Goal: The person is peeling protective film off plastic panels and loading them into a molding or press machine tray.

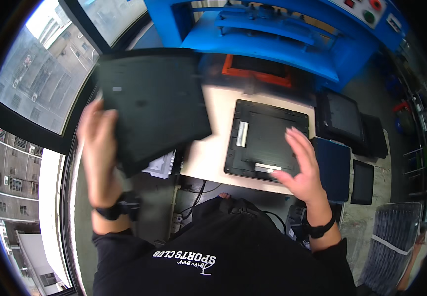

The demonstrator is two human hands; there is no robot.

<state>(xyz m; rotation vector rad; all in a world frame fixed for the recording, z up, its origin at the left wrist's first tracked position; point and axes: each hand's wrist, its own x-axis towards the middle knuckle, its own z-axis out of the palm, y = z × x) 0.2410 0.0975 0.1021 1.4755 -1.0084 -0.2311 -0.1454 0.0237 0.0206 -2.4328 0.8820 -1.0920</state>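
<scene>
- The left hand [100,148] grips a dark panel [156,106] by its edge, raised, hiding part of the surface [206,155].
- The right hand [303,167], fingers spread, is over a black casing [268,130].
- Beyond: orange frame [258,76], blue machine [253,43]; rightward, navy board [331,170].
- The dark panel looks flat, rectangular, blurred.

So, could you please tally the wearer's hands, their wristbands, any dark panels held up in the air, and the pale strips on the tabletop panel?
Hands: 2 (left hand, right hand)
Wristbands: 2 (left wristband, right wristband)
Raised dark panel: 1
Pale strips: 2 (upper strip, lower strip)
Total: 7
</scene>
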